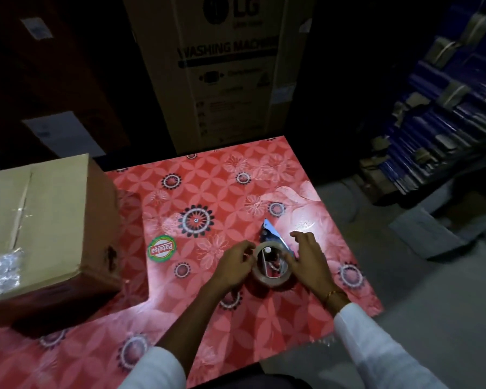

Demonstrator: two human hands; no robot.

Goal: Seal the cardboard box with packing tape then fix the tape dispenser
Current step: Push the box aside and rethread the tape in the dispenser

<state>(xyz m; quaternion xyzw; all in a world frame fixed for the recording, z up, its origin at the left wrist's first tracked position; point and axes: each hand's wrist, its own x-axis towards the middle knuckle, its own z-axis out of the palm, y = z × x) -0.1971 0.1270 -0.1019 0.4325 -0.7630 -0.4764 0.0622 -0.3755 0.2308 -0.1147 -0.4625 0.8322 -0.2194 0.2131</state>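
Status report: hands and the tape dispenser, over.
Left hand grips clear packing-tape roll; right hand open against its other side. Roll sits on metal tape dispenser on red floral tablecloth. Brown cardboard box seam looks taped, off left. Nothing in way.

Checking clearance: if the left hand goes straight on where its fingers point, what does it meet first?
The left hand would meet the tape roll first; they look nearly touching.

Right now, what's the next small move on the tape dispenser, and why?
Probably hold the tape roll steady with the left hand and have the right hand nudge the dispenser square in its core. The left hand pinches the rim, and the dispenser's metal plate juts out beyond the roll.
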